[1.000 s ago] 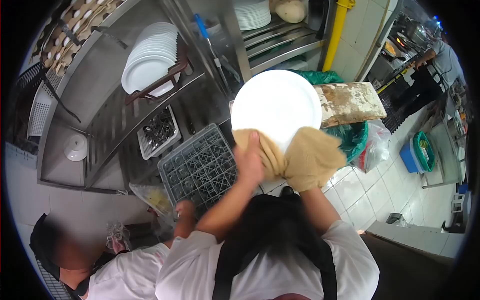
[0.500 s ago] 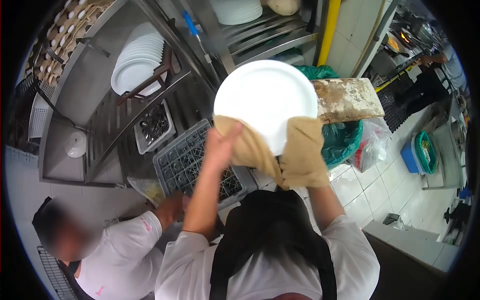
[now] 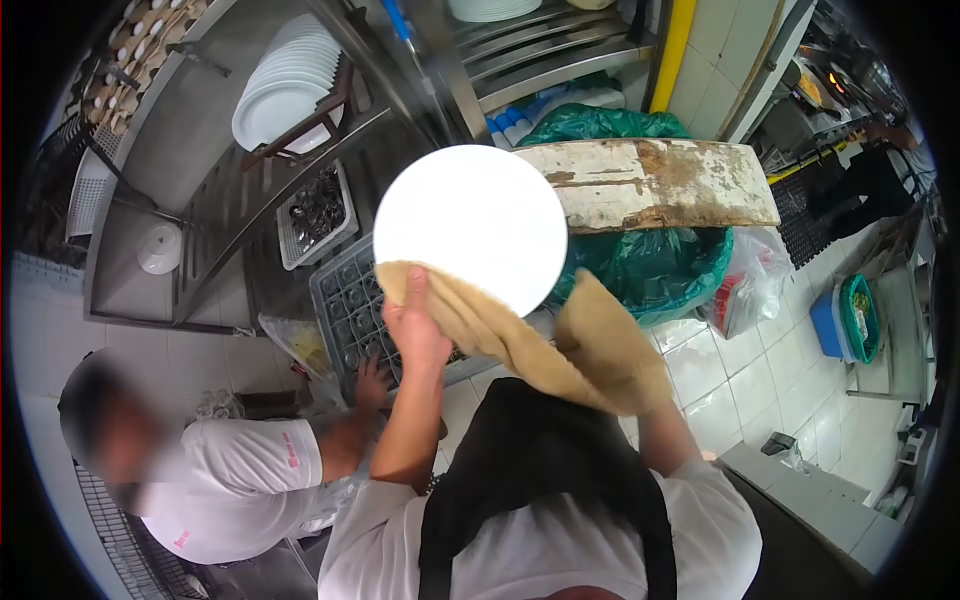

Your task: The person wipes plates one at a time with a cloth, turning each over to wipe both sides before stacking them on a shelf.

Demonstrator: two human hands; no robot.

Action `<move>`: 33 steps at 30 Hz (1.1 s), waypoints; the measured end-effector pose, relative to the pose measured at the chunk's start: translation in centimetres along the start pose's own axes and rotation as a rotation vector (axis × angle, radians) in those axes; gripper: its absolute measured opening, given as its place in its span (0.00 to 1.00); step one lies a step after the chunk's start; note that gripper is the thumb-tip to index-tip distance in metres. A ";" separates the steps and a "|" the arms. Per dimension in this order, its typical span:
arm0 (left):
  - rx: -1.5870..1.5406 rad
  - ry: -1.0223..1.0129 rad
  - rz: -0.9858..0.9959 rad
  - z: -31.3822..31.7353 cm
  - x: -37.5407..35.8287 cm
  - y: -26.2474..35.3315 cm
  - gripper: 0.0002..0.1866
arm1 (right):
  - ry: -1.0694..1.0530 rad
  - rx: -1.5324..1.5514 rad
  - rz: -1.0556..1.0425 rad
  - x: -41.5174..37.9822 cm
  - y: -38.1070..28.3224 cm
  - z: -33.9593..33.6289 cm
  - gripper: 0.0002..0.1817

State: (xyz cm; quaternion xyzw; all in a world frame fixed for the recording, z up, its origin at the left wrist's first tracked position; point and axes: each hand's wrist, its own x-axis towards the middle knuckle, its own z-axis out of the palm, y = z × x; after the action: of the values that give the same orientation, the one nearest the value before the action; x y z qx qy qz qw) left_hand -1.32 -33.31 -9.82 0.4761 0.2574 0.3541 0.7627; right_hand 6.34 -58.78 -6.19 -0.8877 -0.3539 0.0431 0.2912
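A round white plate [image 3: 470,225] is held up in front of me, its bare face toward the camera. My left hand [image 3: 418,335] grips its lower left edge, thumb up, with one end of a tan cloth [image 3: 500,335] pinched against the rim. The cloth stretches across to my right hand [image 3: 618,345], which is wrapped in its other end and stands apart from the plate at the lower right. Cloth hides the right fingers. Just behind my left hand is a grey glass rack [image 3: 318,290] with several upturned glasses.
A co-worker's hand [image 3: 372,380] is at the rack, left of my forearm. Stacked white plates [image 3: 285,105] and a cutlery basket [image 3: 290,240] stand on the steel counter. A worn board [image 3: 680,185] lies across a bin with a green liner [image 3: 690,265].
The plate has moved left and slightly down with my left hand. My right hand, inside the cloth, has come away from the plate's rim. The co-worker's hand now shows at the rack.
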 end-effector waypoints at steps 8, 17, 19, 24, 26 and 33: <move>-0.013 0.012 -0.013 -4.8 -6.3 3.5 0.20 | 0.199 -0.026 0.077 -5.1 -1.0 -2.4 0.16; 0.420 -0.446 -0.223 -4.1 -9.5 6.8 0.12 | 0.311 -0.018 0.049 -6.8 -5.3 -1.7 0.20; 0.391 -0.461 -0.253 -3.6 -9.2 6.8 0.13 | 0.352 0.007 0.074 -7.3 -6.2 -1.6 0.22; 0.135 0.055 0.081 -1.1 -15.6 0.3 0.12 | 0.430 0.131 0.257 -9.8 -8.4 1.6 0.24; 0.023 0.165 0.233 0.4 -17.4 -2.9 0.12 | 0.452 0.069 0.162 -9.2 -5.4 6.8 0.28; 0.414 -0.602 -0.081 0.9 -10.9 8.4 0.16 | 0.358 0.006 0.106 -5.1 0.4 0.3 0.30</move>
State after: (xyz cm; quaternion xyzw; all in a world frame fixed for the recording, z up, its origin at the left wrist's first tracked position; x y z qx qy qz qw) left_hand -9.89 -39.89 -1.22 0.6925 0.1064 0.1082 0.7052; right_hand 2.73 -62.17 -7.28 -0.8977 -0.2490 -0.0995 0.3496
